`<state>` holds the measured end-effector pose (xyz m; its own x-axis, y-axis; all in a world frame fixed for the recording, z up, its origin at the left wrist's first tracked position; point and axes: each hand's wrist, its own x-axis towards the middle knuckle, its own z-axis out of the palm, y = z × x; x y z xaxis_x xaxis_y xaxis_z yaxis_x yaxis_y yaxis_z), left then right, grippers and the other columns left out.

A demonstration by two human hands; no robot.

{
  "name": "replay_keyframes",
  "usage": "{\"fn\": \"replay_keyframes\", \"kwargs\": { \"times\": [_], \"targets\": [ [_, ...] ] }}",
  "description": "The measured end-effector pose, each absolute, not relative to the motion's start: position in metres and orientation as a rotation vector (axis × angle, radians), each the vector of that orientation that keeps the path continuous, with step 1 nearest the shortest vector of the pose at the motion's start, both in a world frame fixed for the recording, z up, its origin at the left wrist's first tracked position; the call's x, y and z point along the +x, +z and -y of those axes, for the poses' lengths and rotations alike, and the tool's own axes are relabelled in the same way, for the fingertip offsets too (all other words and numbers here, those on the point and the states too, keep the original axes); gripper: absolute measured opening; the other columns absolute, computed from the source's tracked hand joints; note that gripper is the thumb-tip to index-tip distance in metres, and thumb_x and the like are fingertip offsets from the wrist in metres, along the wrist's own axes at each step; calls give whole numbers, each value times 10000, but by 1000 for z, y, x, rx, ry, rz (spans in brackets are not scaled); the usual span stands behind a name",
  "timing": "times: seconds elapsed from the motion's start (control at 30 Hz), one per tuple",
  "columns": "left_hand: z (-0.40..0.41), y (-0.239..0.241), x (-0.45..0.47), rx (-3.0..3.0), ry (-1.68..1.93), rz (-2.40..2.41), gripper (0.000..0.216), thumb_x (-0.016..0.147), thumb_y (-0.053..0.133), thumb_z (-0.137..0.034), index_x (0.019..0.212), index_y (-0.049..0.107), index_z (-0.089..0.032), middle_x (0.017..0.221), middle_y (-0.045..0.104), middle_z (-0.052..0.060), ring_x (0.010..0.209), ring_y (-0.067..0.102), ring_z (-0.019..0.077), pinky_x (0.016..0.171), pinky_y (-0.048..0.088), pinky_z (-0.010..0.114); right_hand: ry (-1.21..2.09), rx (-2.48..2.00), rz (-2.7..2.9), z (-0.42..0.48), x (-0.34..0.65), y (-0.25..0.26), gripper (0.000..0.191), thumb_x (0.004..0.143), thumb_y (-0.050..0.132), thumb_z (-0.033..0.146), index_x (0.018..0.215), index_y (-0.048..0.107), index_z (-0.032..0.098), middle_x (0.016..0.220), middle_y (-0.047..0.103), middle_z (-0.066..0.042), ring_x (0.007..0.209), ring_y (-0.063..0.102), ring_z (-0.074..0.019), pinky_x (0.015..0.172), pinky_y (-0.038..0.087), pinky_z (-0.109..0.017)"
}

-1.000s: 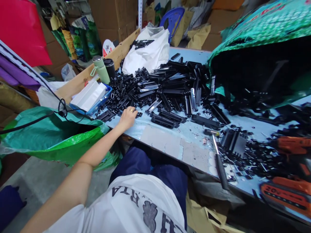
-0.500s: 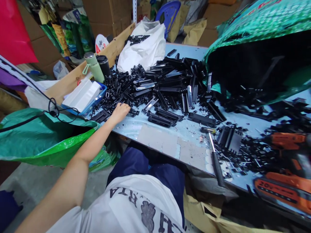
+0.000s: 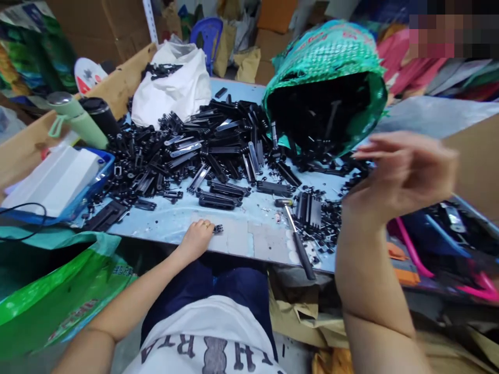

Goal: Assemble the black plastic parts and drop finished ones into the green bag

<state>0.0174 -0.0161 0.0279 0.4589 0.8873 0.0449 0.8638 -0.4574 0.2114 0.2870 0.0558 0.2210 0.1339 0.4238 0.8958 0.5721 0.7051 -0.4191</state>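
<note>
My left hand (image 3: 198, 238) is closed on a small black plastic part (image 3: 218, 228), which pokes out past the fingertips over the grey pads (image 3: 230, 236) at the table's front edge. High on the right, my right hand (image 3: 409, 169) is in the air, its fingers smeared by motion; whether they hold anything does not show. A hammer (image 3: 303, 254) with a black handle lies between the two hands. Beside it stands a group of black slotted pieces (image 3: 310, 209). Long black plastic parts (image 3: 220, 195) lie just beyond my left hand.
A big pile of black parts (image 3: 226, 135) covers the table's middle. Behind it sits a white sack (image 3: 175, 91); a green woven sack (image 3: 327, 57) gapes at right. At left are a blue tray (image 3: 95, 184), a green flask (image 3: 83, 124) and a black tumbler (image 3: 102, 117).
My left hand has come from the pile to the grey pads, now with a black part. My right hand has entered view. The view has swung right; the orange drill is largely hidden.
</note>
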Motion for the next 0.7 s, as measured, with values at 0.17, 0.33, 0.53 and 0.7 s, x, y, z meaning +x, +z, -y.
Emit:
{"fn": "replay_keyframes", "kwargs": {
  "times": [0.17, 0.33, 0.53, 0.7],
  "targets": [
    [13, 24, 17, 2570, 207, -1542, 211, 875, 453, -179, 1063, 539, -139, 977, 575, 104, 922, 520, 247, 760, 416, 371, -155, -1139, 1531, -95, 308, 183, 296, 903, 451, 401, 833, 597, 153, 792, 632, -50, 708, 583, -123, 595, 454, -263],
    [13, 22, 24, 2579, 248, -1551, 267, 869, 484, -219, 1125, 511, -148, 998, 563, 100, 937, 515, 247, 771, 426, 369, 77, -2004, 1845, -173, 346, 102, 319, 865, 495, 361, 1044, 577, 110, 998, 635, -132, 924, 568, -210, 767, 425, -316],
    [16, 18, 26, 2505, 392, -1586, 215, 884, 444, -181, 1090, 504, -162, 980, 579, 93, 920, 550, 230, 775, 454, 365, 44, -2391, 1900, -197, 357, 74, 445, 826, 511, 205, 1229, 425, 36, 1100, 563, -234, 1030, 506, -273, 821, 364, -360],
    [18, 18, 21, 2200, 705, -1484, 238, 895, 432, -227, 1123, 455, -162, 1015, 601, 94, 909, 599, 203, 796, 484, 343, -157, -2153, 2157, -133, 328, 78, 441, 774, 564, 272, 1161, 449, 95, 1131, 513, -181, 969, 510, -269, 729, 392, -319]
  ]
}}
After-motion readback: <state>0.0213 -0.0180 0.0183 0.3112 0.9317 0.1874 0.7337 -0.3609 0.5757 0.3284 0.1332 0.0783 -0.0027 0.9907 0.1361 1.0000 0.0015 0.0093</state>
